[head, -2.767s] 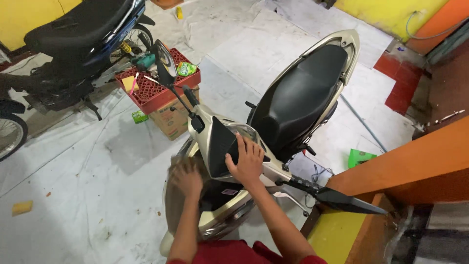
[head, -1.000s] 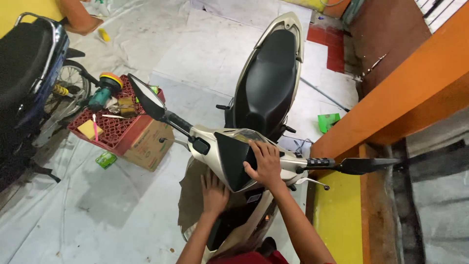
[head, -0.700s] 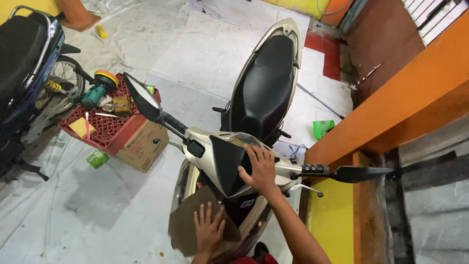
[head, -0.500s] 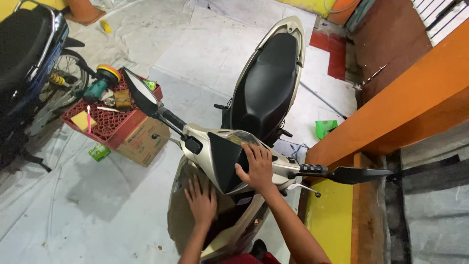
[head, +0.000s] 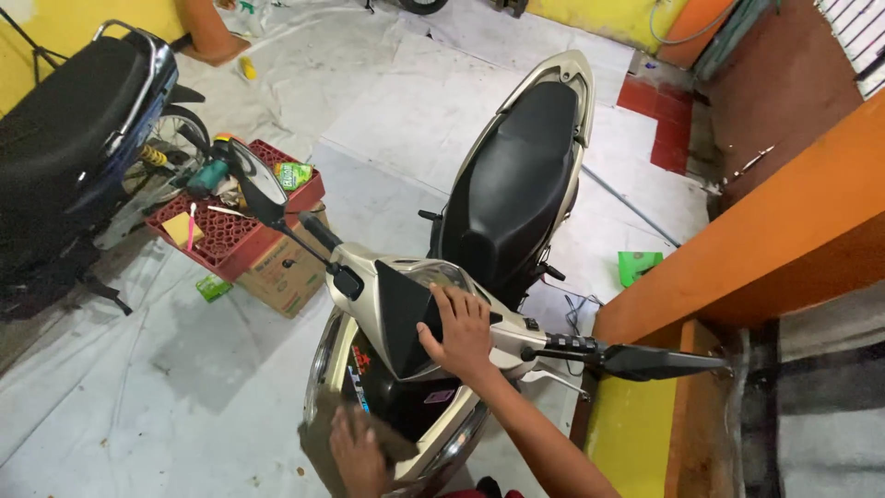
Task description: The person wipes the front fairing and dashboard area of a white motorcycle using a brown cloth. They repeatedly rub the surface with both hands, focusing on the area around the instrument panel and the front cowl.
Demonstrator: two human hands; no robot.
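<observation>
- Head view: the right hand (head: 458,330) lies flat, fingers spread, on the dark head cover (head: 403,314) of the scooter (head: 479,240), pressing down and gripping nothing.
- The left hand (head: 358,454) sits lower, at the bottom edge of the picture, fingers laid on a brownish panel (head: 318,433) at the scooter's front; whether it grips or only touches it, I cannot tell.
- The front panel looks like thin moulded plastic: probably light, somewhat springy, smooth and liable to crack at its clips, so best held by its edges with both hands.
- The scooter is beige with a black seat (head: 512,184), and stands on pale sheeting (head: 184,369) beside an orange ledge (head: 784,240).
- Its left mirror (head: 258,183) and right mirror (head: 659,361) stick out wide.
- A red crate (head: 235,226) of tools rests on a cardboard box (head: 281,277) nearby; a dark motorcycle (head: 74,138) stands further left.
</observation>
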